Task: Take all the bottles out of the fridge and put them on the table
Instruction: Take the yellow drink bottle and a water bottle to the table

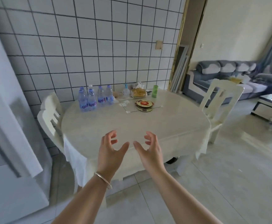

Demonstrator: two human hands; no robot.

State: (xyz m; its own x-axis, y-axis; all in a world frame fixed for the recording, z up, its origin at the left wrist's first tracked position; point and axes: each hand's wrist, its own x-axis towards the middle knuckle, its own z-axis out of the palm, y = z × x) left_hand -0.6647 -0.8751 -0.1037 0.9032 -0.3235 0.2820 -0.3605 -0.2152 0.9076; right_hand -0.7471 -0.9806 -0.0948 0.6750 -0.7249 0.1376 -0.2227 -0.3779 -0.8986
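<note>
Both hands are empty and held out over the near edge of the desk; left hand w/ a bangle on its wrist, right hand just beside it, thumbs nearly meeting; fingers on each are spread apart and loosely curved, clamped on nothing.

Four water bottles w/ blue caps stand upright in a tight cluster at the far-left part of the desk, near the tiled wall; so that lot is already delivered. Other stuff on the desk, well apart from the hands: a smaller clear bottle, a tissue pack, a green cup, round decorated mats.

Fridge fills the left edge of view; its inside isn't visible, so can't tell if any bottles remain in there.

Judgement: looks like the gap btwn trips, hands free after a drop-off; next move prob. calls for turning left to the fridge, checking shelves and door racks, then gripping any bottle round the body and standing it next to the cluster.
</note>
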